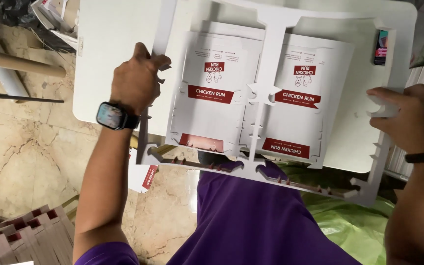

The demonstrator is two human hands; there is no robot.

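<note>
I hold a large white die-cut cardboard waste frame (266,169) over a white table (109,59). My left hand (136,78), with a smartwatch on the wrist, grips the frame's left strip. My right hand (408,118), with a dark wristband, grips its right strip. Inside the frame's openings lie two flat white carton blanks with red bands, the left blank (214,91) and the right blank (300,98), resting on a stack on the table. A central strip of the frame (266,73) runs between them.
A phone (381,47) lies at the table's far right corner. Cardboard tubes (15,61) lie on the marble floor at left. A pile of folded cartons (20,240) sits lower left. A green plastic sheet (349,221) is under the table at right.
</note>
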